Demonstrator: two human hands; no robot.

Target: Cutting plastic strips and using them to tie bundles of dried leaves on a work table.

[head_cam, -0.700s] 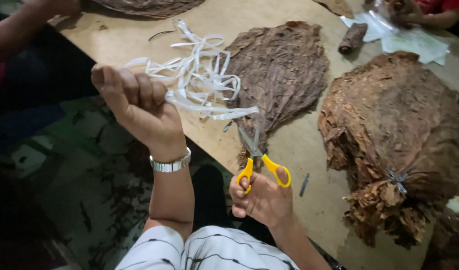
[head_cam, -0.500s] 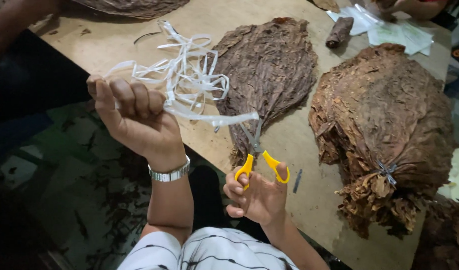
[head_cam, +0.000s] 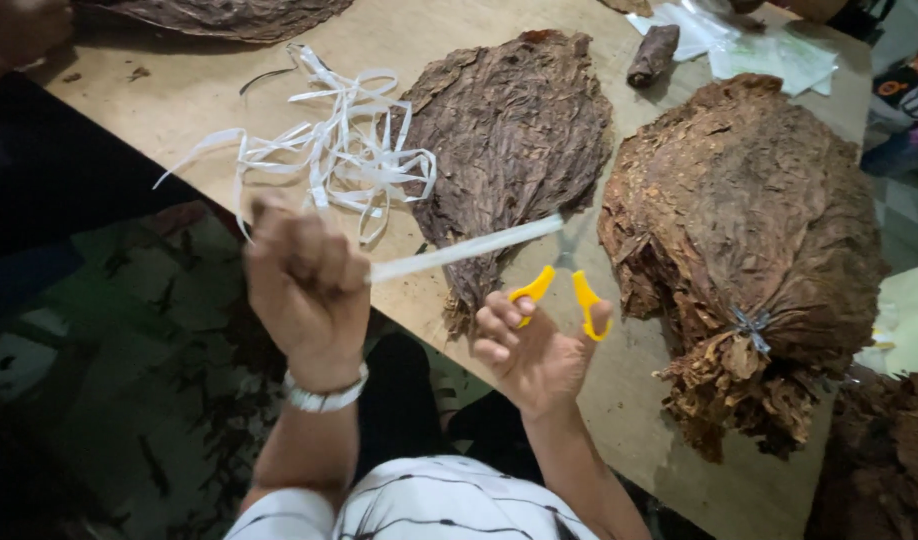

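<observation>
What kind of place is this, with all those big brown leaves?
Probably a workshop where dried leaves, likely tobacco, are sorted. Tied bundles of brown leaves lie on a plain wooden table, the right hand holds yellow scissors, and leaf scraps litter the floor.

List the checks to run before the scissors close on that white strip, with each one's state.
1. Left hand fisted on the white strip: ok.
2. Strip stretched straight toward the blades: ok.
3. Right hand fingers through the yellow scissors loops: ok.
4. Strip seated between the blades: cannot tell, blurred.
5. Left fingers away from the blades: ok.
6. Loose strip pile lying apart on the table: ok.
</observation>
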